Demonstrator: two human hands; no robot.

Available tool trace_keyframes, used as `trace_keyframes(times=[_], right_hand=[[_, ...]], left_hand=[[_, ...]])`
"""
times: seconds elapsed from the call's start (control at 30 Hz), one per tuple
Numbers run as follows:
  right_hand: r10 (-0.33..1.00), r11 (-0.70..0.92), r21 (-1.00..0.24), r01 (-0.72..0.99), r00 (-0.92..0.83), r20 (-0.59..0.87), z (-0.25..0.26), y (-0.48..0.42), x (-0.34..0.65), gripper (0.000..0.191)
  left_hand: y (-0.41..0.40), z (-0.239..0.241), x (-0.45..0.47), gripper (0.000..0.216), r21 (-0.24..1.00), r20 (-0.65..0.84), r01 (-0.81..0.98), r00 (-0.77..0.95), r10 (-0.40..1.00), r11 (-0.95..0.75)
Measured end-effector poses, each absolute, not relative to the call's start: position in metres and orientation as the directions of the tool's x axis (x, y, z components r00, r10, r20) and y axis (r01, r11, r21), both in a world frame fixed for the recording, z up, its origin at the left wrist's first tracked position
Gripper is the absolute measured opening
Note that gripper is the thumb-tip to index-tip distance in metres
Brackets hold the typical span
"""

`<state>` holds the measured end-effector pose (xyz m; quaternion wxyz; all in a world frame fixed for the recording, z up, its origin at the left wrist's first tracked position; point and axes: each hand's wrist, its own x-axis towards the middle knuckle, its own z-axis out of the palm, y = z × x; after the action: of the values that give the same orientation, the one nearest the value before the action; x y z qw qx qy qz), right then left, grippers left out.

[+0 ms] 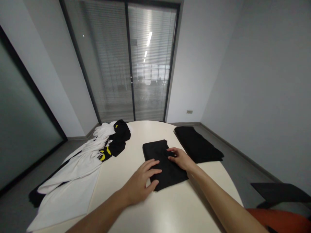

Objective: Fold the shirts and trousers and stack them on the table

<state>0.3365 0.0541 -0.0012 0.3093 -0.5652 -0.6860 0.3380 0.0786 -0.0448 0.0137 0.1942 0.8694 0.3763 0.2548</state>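
Note:
A folded black garment [159,152] lies flat on the white round table [150,207] in front of me. My left hand [142,183] rests on its near left edge, fingers spread flat and open. My right hand [181,158] lies on its right side, fingers stretched out toward the left and pressed on the cloth. Neither hand grips anything.
A second folded black garment [196,144] lies at the table's right edge. A heap of white clothes [77,168] and black clothes with yellow print [116,140] covers the left side. A dark chair [279,191] stands at the lower right. Glass doors with blinds [131,64] are behind.

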Motion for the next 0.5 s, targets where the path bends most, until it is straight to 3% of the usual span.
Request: trace_keyframes(times=[0.27, 0.37, 0.5], right_hand=[[0.984, 0.175, -0.615, 0.769, -0.111, 0.142, 0.009, 0.054, 0.349, 0.030], [0.973, 0.213, -0.512, 0.832, -0.133, 0.189, 0.017, 0.047, 0.346, 0.028], [0.928, 0.341, -0.474, 0.812, -0.210, 0.309, 0.030, 0.045, 0.349, 0.029]], left_hand=[[-0.044, 0.016, 0.071, 0.053, 0.383, 0.144, 0.558, 0.751, 0.644, -0.736], [-0.043, 0.012, 0.072, 0.051, 0.351, 0.165, 0.612, 0.705, 0.690, -0.709], [-0.034, -0.002, 0.070, 0.053, 0.317, 0.207, 0.743, 0.553, 0.807, -0.590]])
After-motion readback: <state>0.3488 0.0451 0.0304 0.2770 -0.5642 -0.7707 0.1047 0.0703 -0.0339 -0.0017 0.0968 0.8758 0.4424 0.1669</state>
